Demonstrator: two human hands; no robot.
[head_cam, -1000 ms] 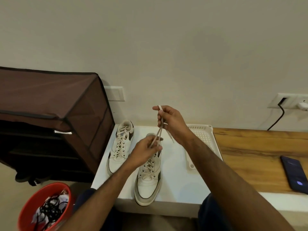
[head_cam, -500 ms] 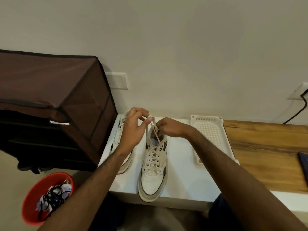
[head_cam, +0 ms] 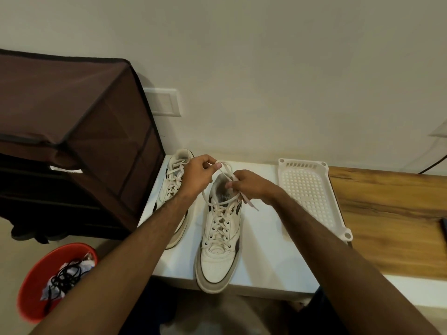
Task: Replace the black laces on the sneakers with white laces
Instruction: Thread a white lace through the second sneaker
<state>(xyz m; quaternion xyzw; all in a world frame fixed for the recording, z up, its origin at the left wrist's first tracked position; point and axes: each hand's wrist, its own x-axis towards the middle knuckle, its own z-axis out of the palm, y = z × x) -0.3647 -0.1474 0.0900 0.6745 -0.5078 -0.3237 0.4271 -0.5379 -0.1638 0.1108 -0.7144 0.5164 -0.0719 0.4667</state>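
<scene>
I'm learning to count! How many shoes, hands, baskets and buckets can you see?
Shoes: 2, the near shoe and the far shoe
Hands: 2, the left hand and the right hand, both pinching the white lace
White baskets: 1
Red buckets: 1
Total: 6

Right hand (head_cam: pixel 251 187) is down from its raised position of a second ago, now low over the collar of the near sneaker (head_cam: pixel 220 238). Left hand (head_cam: pixel 197 176) is up off the shoe's tongue, level with the right. White lace (head_cam: pixel 223 201), earlier drawn up taut as twin strands, now slack: a loop arcs between the hands, another sags across the top eyelets. One free end trails right onto the desk (head_cam: pixel 266 238).
</scene>
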